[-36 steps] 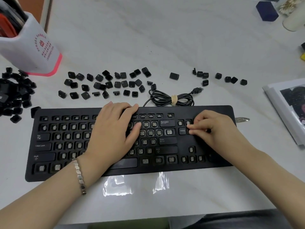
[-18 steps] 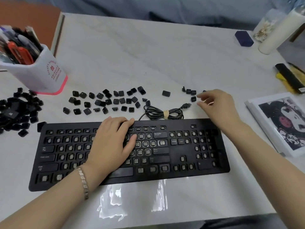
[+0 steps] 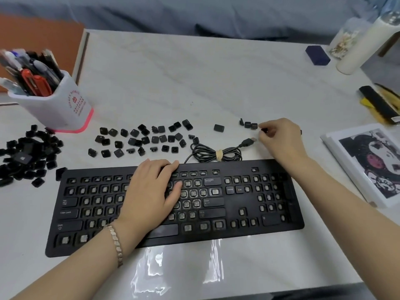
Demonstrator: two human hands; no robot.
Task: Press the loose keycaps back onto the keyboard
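The left hand (image 3: 151, 189) lies flat, fingers straight, on keyboard (image 3: 238, 205); right hand (image 3: 282, 140) pinches keycap (image 3: 263, 130).

left hand (image 3: 151, 191) flat on keyboard (image 3: 249, 201) | right hand (image 3: 281, 140) pinches keycap (image 3: 263, 130)

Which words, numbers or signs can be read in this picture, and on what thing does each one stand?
"Backspace": Backspace key of the keyboard.
"Enter": Enter key.
"Caps Lock": Caps Lock key.
"0": 0 key, number pad.
Red print on the pen holder: too blurred to read.
Letters on the loose keycaps: too small to read surely.
Other key labels: too blurred.
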